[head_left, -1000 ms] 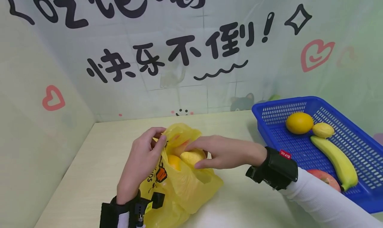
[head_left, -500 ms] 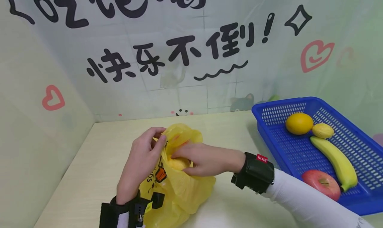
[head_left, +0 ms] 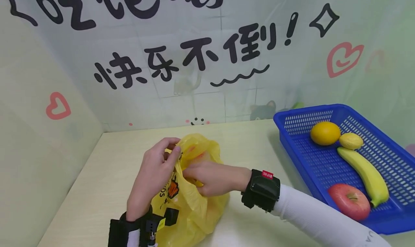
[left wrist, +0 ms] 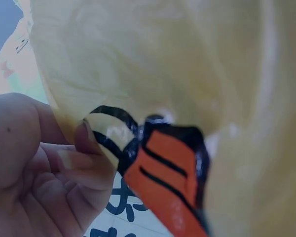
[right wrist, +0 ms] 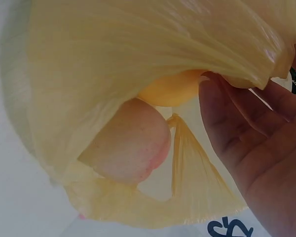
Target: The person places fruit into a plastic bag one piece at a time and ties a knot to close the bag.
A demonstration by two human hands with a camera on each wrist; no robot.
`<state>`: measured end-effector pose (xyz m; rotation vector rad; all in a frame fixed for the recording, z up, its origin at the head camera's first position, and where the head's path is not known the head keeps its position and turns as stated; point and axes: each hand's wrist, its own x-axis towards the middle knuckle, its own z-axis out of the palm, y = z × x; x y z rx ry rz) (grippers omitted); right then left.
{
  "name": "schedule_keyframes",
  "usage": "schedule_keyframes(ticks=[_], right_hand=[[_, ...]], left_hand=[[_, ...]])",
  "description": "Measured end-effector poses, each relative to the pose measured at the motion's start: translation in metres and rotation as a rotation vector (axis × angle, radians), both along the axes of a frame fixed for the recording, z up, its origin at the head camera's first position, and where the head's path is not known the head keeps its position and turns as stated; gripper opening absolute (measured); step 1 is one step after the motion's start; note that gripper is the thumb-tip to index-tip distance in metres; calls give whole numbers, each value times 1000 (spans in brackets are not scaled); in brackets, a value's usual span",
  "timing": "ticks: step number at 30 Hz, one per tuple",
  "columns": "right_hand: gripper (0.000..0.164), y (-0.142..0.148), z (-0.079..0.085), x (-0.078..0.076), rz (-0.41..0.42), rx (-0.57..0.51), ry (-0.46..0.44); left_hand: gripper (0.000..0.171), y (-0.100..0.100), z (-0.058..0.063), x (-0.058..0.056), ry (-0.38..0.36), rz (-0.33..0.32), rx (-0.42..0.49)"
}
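Note:
A yellow plastic bag [head_left: 191, 211], printed in black and orange, stands with its mouth up. My left hand [head_left: 157, 169] pinches the left side of its rim between thumb and fingers; the left wrist view has that thumb [left wrist: 86, 136] against the printed film. Through the mouth reaches my right hand [head_left: 210, 176], its fingertips down inside, where a bit of yellow fruit [head_left: 198, 183] shows beside the thumb. In the right wrist view a pinkish peach [right wrist: 133, 143] and an orange-yellow fruit [right wrist: 172, 89] lie in the bag, the latter right at a fingertip. Bag film covers the grip; I cannot tell whether it holds fruit.
At the right is a blue plastic basket [head_left: 303, 169] containing an orange [head_left: 325, 133], a small yellow lemon [head_left: 351, 140], a banana [head_left: 364, 173] and a red apple [head_left: 349, 202]. A printed curtain [head_left: 162, 106] hangs behind the pale table [head_left: 113, 175].
My right hand has gone left and down into the bag with a yellow lemon, which is now mostly out of sight. My left hand stays at the rim. The apple is now uncovered by the sleeve.

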<state>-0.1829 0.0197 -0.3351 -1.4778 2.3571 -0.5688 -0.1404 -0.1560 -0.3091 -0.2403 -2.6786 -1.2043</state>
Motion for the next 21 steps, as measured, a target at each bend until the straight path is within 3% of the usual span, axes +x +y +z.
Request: schedule_keyframes(ticks=[8, 15, 21], right_hand=[[13, -9, -5, 0, -4, 4, -10], [22, -16, -12, 4, 4, -2, -121], [25, -15, -19, 10, -88, 25, -144]], left_hand=[[28, 0, 0, 0, -4, -3, 4], [28, -1, 1, 0, -11, 7, 5], [27, -2, 2, 0, -9, 11, 7]])
